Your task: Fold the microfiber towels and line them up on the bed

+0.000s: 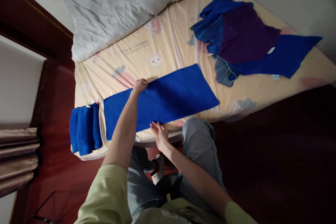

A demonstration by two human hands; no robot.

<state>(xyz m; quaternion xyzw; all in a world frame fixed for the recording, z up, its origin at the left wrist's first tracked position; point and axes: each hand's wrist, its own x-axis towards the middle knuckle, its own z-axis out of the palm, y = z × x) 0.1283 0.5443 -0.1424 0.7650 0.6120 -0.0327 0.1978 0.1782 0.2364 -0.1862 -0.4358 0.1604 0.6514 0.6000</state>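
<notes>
A blue towel (173, 94) lies spread flat as a long rectangle on the bed. At its far edge is my left hand (140, 85), fingers curled together at the cloth; whether they pinch it is too small to tell. My right hand (160, 133) touches the near edge with its fingers apart, palm turned partly up. Rolled or folded blue towels (84, 129) sit side by side at the bed's left end. On the right, a loose heap holds a purple cloth (249, 33) over blue cloths (286, 54), with a greyish-blue cloth (223, 71) beside them.
A grey-white pillow or quilt (118, 7) lies along the back of the patterned bed sheet (154, 59). My knees are against the bed's near edge. Curtains (18, 157) hang at the left, above a dark red floor (57, 175).
</notes>
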